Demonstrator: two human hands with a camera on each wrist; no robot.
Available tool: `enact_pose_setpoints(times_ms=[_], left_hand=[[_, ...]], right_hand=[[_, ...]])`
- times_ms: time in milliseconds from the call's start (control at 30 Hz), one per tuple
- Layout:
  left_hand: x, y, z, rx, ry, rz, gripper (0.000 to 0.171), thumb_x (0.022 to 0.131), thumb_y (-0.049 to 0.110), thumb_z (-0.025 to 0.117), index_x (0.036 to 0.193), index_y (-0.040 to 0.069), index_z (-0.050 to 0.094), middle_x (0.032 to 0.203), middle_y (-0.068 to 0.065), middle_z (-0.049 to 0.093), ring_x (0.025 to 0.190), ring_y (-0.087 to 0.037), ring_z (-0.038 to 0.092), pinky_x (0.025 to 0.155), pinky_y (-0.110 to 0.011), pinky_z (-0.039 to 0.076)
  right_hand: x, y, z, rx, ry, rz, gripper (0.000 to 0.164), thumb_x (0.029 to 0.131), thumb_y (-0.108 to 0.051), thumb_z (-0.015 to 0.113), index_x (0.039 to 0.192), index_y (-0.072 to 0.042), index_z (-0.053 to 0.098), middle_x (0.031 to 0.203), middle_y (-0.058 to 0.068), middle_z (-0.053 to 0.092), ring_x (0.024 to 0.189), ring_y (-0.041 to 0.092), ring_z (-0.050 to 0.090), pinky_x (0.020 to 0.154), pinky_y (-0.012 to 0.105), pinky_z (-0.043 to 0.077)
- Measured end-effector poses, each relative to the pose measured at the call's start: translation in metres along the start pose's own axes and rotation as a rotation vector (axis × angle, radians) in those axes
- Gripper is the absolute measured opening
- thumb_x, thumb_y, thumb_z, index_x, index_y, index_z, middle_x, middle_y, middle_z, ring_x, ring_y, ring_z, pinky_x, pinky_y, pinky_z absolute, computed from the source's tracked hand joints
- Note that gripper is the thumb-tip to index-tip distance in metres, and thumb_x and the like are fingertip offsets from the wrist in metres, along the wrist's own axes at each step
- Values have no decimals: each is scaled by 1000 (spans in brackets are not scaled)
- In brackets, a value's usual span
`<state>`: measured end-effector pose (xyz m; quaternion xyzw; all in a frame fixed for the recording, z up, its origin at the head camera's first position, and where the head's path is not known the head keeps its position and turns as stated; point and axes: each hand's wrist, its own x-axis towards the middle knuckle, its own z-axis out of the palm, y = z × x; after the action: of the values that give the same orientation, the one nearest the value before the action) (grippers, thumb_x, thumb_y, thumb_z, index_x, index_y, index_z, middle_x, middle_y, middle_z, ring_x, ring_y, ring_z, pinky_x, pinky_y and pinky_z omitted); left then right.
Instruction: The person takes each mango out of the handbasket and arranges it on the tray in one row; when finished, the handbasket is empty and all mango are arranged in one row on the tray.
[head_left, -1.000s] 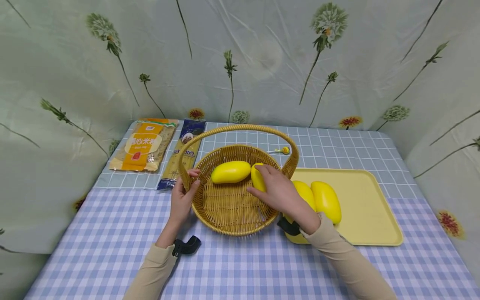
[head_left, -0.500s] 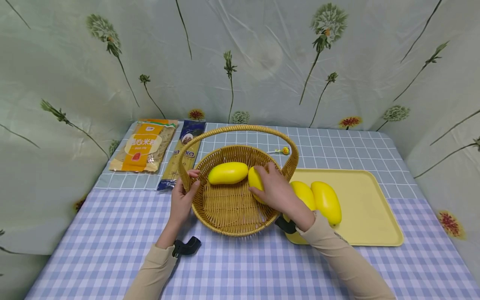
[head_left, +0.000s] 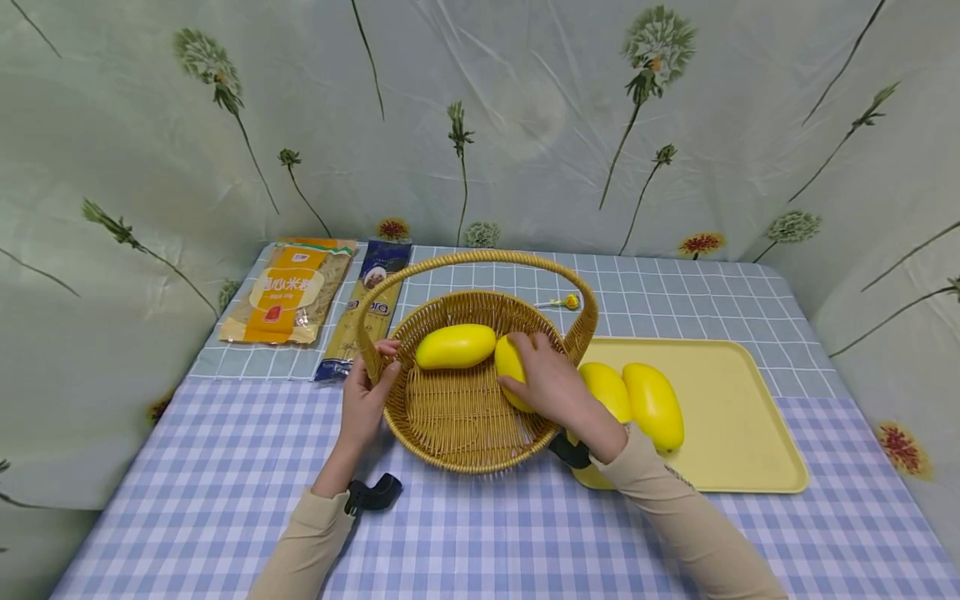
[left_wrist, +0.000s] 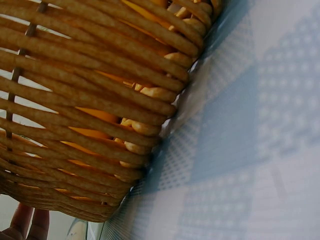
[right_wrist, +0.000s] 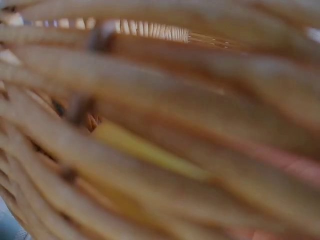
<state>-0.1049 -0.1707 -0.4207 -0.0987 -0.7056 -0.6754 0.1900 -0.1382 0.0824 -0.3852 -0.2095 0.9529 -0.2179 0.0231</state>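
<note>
A round wicker basket (head_left: 457,429) with a tall arched handle stands mid-table. At its left side my left hand (head_left: 363,400) holds the rim by the foot of the handle, thumb on the near side; fingertips (left_wrist: 37,225) show below the weave in the left wrist view. Inside the basket, my right hand (head_left: 551,375) grips a yellow mango (head_left: 510,362), partly covered by the fingers. Another mango (head_left: 456,347) lies just left of it, against the back of the basket. The right wrist view is filled by blurred wicker (right_wrist: 150,90), with a strip of yellow behind it.
Right of the basket, a pale yellow tray (head_left: 738,417) bears two mangoes (head_left: 652,404), one partly behind my right forearm. Two food packets, an orange one (head_left: 288,292) and a blue-and-gold one (head_left: 363,321), lie at back left. A small yellow-headed stick (head_left: 570,302) lies behind the basket.
My right hand has shifted slightly left and nearer with the mango in the basket. The other mango has slid a little left. My left hand stays where it was.
</note>
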Motion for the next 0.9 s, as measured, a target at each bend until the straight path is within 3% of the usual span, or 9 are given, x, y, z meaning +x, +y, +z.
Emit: enact_pose_setpoints(times_ms=[200,567,900], left_hand=[[-1,0,-1,3,0,4,16,91,-13,50,106,-17,47,119,-37,49,115,-12,48,99,-24,36],[0,0,0,-7,1,4,16,91,-13,49,106,-17,47,119,-37,49,115,-12,48,99,-23,37],[0,-1,0,-1,-2,1,16,92,-13,49,106,-17,46,120,-38,48,116,-12,48,100,-24,36]], right_hand=[[-2,-2,-1,9,-36,9,64,86,-31,71,136,-6,39,111,26,56,82,33,59,66,45,51],[-2,-4,-2,8,-64,51,67,85,-32,72,137,-8,38,107,26,56,74,33,58,63,44,50],[-7,-6,-3,29,-41,38,68,85,-36,71,138,-9,38,110,23,56,79,32,58,65,45,50]])
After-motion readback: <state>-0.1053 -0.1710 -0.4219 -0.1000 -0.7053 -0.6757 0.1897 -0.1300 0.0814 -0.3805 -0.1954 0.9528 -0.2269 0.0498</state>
